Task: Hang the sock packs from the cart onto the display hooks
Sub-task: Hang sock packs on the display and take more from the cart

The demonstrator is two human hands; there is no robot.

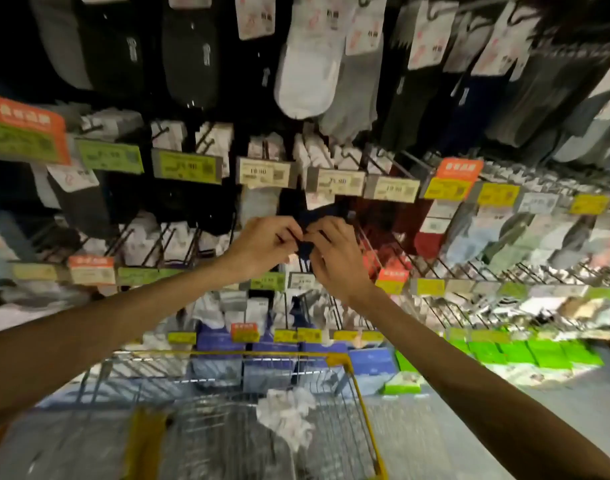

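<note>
At the hooks, left hand and right hand pinch a dark sock pack (soft, light), apparently near its hanger.

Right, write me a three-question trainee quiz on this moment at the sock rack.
1. True or false: only the left hand holds the dark sock pack.
2. Where are the hands working? A) down inside the basket B) in front of the display hooks C) at floor level
3. Fill in: the white packs lie in the wire ____ with the yellow rim.

Key
1. False: the right hand pinches it too.
2. B
3. cart
</note>
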